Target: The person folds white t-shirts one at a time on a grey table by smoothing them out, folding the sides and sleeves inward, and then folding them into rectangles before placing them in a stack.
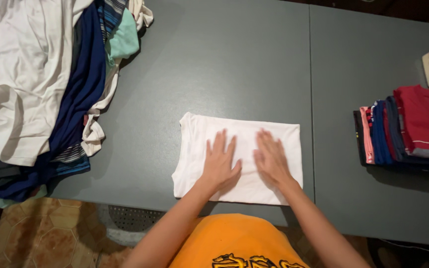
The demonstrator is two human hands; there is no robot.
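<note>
Both hands lie flat, palms down, on a folded white garment (234, 156) that sits on the grey table (234, 64) close to its near edge, roughly in the middle of the view. The left hand (219, 166) rests on the garment's centre-left, its fingers (219, 144) stretched out and slightly fanned, pointing away from the body, with the thumb angled out toward the other hand. The right hand (271, 161) lies just beside it, on the centre-right of the cloth, fingers likewise extended and spread a little, tilted slightly toward the left. Neither hand grasps anything; both are open and pressed against the fabric. The two forearms come up from the bottom of the view, bare, converging from either side of an orange shirt (234, 243) worn by the person. The garment is folded into a rough rectangle, its longer side running left to right, with the left edge a little uneven. To the far left on the table sits a loose heap of unfolded clothes (40, 84) in white, navy and pale green, well apart from the hands. On the right stands a neat stack of folded clothes (408, 131) in red, blue and pink, also well apart from the white garment.
</note>
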